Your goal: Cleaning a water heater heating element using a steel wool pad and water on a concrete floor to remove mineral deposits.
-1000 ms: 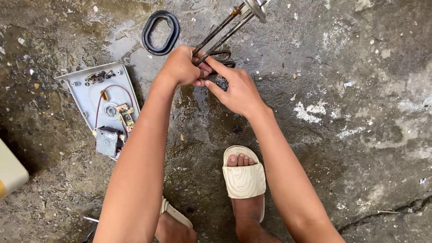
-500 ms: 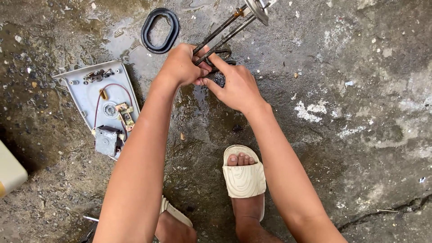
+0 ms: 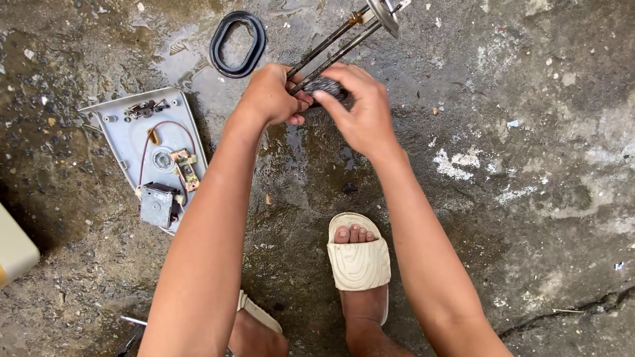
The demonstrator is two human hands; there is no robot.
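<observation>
Left hand [image 3: 271,96] grips the long metal heating-element rods [image 3: 331,49]; right hand [image 3: 360,109] presses a dark wad of steel wool [image 3: 325,86] on them. Rods look part-scrubbed; black oval rubber gasket [image 3: 238,45] lies left of rods, unfitted.

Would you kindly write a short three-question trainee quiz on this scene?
1. True or false: both hands are on the metal rods.
2. What does the right hand press against the rods? A) a dark scouring pad B) a screwdriver C) a cloth
3. Which thing lies on the floor just beyond the left hand?

Key:
1. True.
2. A.
3. The black oval gasket; the grey cover plate with its wiring lies further left.
</observation>
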